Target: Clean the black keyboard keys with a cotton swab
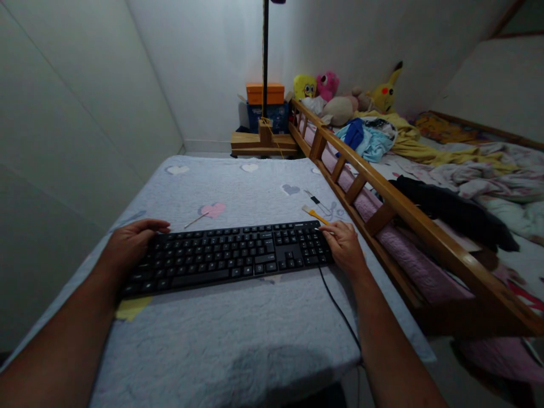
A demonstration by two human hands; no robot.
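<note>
the keyboard (238, 252) lies face up on the cloth (238, 340), space bar toward the wearer, with a hand at each end. the job here seems to be steadying or placing it, and that is best done with even pressure at both ends, so it sits flat and does not skew. light fingers near the keys would avoid stray presses. the cable (340, 309) comes out at the near edge and runs down by the right forearm; some slack there would save a tug.

the left hand (132, 243) curls at the left end, fingers stretched over the far corner, only a narrow gap by the thumb; whether it truly grips, i cannot tell. the right hand (345, 245) is at the number-pad end, thumb and finger nearly together; something pale shows at the tips, too small to name. just beyond lie the brush (318, 216) and, farther left, a swab (197, 220).
</note>
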